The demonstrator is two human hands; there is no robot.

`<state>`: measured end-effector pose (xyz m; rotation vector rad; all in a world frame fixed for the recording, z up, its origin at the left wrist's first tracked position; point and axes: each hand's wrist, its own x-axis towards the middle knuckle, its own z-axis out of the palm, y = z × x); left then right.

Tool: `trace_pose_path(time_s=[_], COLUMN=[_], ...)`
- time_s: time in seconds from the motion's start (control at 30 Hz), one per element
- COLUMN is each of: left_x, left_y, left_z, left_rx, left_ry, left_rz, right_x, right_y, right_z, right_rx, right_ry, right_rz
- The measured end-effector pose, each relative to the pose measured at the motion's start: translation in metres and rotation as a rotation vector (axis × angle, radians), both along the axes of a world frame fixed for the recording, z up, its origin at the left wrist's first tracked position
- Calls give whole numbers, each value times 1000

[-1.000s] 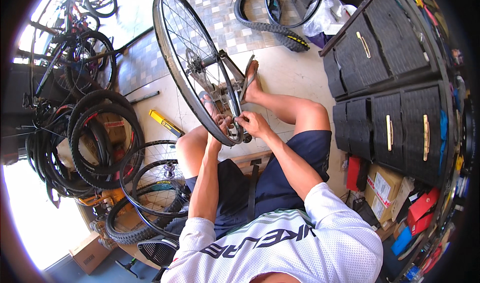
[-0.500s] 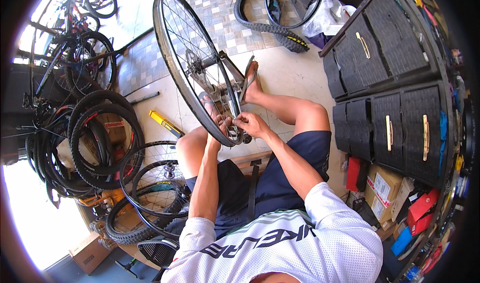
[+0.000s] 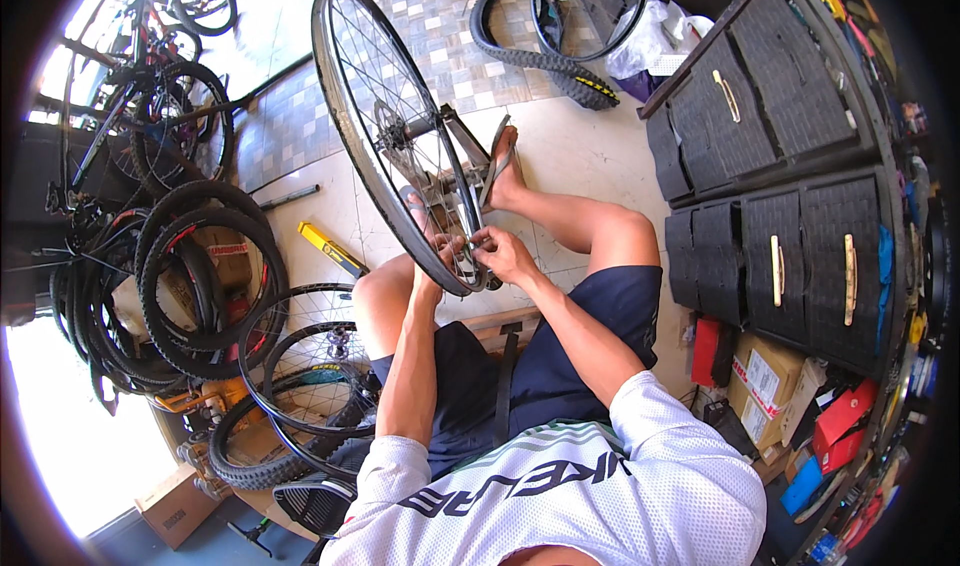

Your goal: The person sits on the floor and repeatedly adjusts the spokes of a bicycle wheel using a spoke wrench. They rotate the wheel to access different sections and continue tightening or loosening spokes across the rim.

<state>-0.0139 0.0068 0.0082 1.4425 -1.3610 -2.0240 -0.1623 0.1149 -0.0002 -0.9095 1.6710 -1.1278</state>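
A spoked bicycle wheel (image 3: 326,66) stands tilted in a metal stand (image 3: 452,126) between my legs, its disc and hub at mid-height. My left hand (image 3: 438,258) is at the lower rim, fingers closed among the spokes on something too small to make out. Facing it from the right, my right hand (image 3: 500,251) has thumb and finger pinched at the rim's inner side; what they grip is hidden. Below the hands, part of the stand shows between my knees. A yellow tool-like object (image 3: 325,244) lies on the floor beside my left leg.
Bicycles (image 3: 170,116) and hanging tyres (image 3: 160,266) crowd the left. Loose wheels (image 3: 300,376) lie lower left. A tyre (image 3: 545,66) and white plastic bag (image 3: 645,36) sit at the top. Black drawers (image 3: 760,246) and cardboard boxes (image 3: 760,396) line the right.
The wheel and both my hands have shifted very slightly right and down in the picture. Both hands stay pinched at the same part of the rim.
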Motion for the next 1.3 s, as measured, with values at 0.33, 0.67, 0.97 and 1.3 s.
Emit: trace_pose_path(time_s=[0.33,0.67,0.97,1.3], left_x=[-5,-7,0,5], left_y=[3,-1,-1,0], left_z=[8,1,3,-5], left_rx=[-4,-35,-48,12], left_ry=[20,6,-19,56], left_rz=[14,-28,-31,34], right_x=[0,3,0,12], right_y=[0,-4,-3,-1], right_z=[16,-5,10,32], right_rx=[-76,-12,-47,-50], right_ry=[222,-12,224,273], right_rz=[26,-83,-23,-17])
